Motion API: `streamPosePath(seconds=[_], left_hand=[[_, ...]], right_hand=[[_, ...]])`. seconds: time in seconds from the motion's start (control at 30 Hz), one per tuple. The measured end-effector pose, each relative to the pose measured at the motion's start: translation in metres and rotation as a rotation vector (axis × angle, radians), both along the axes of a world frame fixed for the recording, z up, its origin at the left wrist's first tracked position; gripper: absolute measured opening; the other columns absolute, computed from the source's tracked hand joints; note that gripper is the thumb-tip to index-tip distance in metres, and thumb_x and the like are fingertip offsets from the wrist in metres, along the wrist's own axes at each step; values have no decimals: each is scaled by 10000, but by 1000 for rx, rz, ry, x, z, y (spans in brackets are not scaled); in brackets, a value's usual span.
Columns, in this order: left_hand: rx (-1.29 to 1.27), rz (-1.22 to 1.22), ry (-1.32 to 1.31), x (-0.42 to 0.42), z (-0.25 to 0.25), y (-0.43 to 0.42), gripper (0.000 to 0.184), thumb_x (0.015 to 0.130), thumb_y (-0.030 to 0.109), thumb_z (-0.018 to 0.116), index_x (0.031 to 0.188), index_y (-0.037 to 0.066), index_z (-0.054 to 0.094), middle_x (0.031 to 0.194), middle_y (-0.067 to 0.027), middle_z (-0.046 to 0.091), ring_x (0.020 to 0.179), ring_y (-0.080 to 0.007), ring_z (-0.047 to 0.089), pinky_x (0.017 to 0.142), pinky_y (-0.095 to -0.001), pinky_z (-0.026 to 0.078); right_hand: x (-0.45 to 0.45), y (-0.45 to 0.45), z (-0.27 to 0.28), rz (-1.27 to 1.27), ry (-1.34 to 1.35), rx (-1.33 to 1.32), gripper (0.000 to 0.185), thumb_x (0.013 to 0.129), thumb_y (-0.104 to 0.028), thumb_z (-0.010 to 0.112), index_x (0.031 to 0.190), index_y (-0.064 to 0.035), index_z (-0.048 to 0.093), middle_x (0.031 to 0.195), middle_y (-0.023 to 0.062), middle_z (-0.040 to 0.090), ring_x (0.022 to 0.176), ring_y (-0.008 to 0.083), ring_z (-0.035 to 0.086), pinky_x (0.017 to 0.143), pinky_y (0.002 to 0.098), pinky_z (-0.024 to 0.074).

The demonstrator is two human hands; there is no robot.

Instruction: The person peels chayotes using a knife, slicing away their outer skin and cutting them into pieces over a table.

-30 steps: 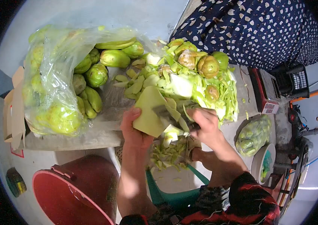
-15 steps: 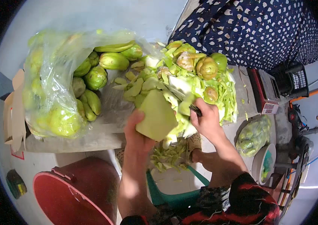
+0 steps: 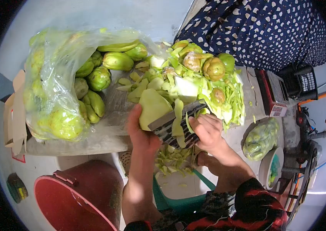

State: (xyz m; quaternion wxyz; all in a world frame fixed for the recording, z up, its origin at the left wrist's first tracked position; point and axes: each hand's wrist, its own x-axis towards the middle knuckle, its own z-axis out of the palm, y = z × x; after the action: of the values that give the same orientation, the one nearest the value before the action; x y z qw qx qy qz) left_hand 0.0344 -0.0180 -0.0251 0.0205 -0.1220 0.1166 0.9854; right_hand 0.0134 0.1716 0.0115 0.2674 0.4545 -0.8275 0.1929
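My left hand (image 3: 143,129) is closed around a peeled pale-green chayote (image 3: 153,107) above the bench's front edge. In my right hand (image 3: 208,133) is a broad-bladed knife (image 3: 167,122), its dark patterned blade lying against the chayote's right side. A strip of peel (image 3: 178,117) clings to the flat of the blade. Behind both hands spreads a heap of green peelings (image 3: 232,96), with several brownish chayotes (image 3: 213,69) on top. The knife's handle is mostly hidden by my fingers.
A clear plastic bag (image 3: 51,88) of unpeeled chayotes stands on the bench (image 3: 78,147) at left. Below are a red bucket (image 3: 74,192) and fallen peelings (image 3: 173,158). Right are a red scale (image 3: 272,92) and another filled bag (image 3: 261,138). Dark patterned cloth (image 3: 255,30) hangs behind.
The knife has swung from pointing away over the heap to lying across the chayote, its flat side now showing. My right hand came slightly nearer; the chayote has tilted.
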Motion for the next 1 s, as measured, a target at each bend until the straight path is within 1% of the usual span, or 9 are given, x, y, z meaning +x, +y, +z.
streamPosePath(seconds=[0.23, 0.33, 0.4, 0.53, 0.63, 0.73, 0.83, 0.93, 1.0], left_hand=[[69, -27, -45, 2, -1, 4, 506, 886, 348, 581, 1277, 34, 516, 1186, -133, 612, 1081, -284, 605, 946, -454, 495], [26, 51, -71, 2, 4, 1, 521, 882, 331, 583, 1300, 32, 502, 1215, -132, 599, 1103, -283, 594, 946, -447, 497], [6, -13, 50, 3, 4, -4, 552, 889, 389, 539, 1299, 22, 509, 1207, -145, 605, 1108, -324, 591, 971, -455, 477], [-27, 35, -77, 0, 2, 1, 566, 882, 397, 543, 1306, 23, 503, 1209, -145, 605, 1111, -321, 591, 957, -463, 487], [-77, -20, -16, 2, 0, -1, 562, 881, 390, 542, 1305, 24, 504, 1204, -146, 607, 1096, -322, 598, 941, -467, 497], [-28, -29, 15, 7, 2, -2, 544, 869, 287, 579, 1305, -24, 484, 1195, -174, 605, 1069, -285, 616, 931, -422, 511], [-51, -96, 138, 6, 6, -7, 545, 872, 283, 573, 1308, -30, 480, 1191, -176, 606, 1065, -291, 617, 929, -423, 513], [-33, -73, 67, 5, 2, -4, 570, 861, 293, 578, 1314, -37, 470, 1184, -181, 606, 1060, -297, 619, 922, -428, 517], [-135, -73, -53, 3, 2, -3, 628, 829, 407, 582, 1311, 14, 495, 1171, -168, 611, 1037, -323, 621, 932, -444, 507]], right_hand=[[1, 4, -3, -24, -66, 15, 290, 644, -32, 609, 927, 17, 569, 628, 76, 442, 539, 238, 522, 453, 354, 403], [-9, 12, -13, -173, -241, -11, 353, 616, -77, 677, 944, -10, 563, 683, 112, 518, 588, 309, 566, 510, 403, 450], [-13, 14, -15, -147, -227, -29, 372, 616, -129, 706, 938, -10, 563, 699, 113, 532, 597, 313, 571, 518, 400, 453], [1, 5, 6, -17, -187, -39, 377, 626, -195, 716, 912, 5, 575, 660, 97, 483, 555, 282, 546, 495, 390, 437], [3, 4, 8, 15, -152, -51, 391, 612, -167, 728, 927, 4, 570, 665, 105, 489, 558, 294, 546, 495, 398, 440], [-7, 11, -8, -185, -296, 14, 429, 536, -88, 714, 924, -36, 537, 681, 121, 519, 588, 334, 556, 528, 410, 463], [-13, 14, -12, -232, -346, -43, 409, 545, -80, 706, 909, -49, 524, 682, 120, 518, 583, 334, 550, 528, 410, 458], [0, 11, 3, -50, -262, -78, 336, 639, -134, 717, 914, -26, 558, 669, 113, 503, 551, 317, 535, 500, 398, 444], [8, 4, 14, 5, -229, -73, 337, 652, -165, 714, 914, -11, 570, 671, 109, 497, 545, 312, 531, 496, 393, 441]])
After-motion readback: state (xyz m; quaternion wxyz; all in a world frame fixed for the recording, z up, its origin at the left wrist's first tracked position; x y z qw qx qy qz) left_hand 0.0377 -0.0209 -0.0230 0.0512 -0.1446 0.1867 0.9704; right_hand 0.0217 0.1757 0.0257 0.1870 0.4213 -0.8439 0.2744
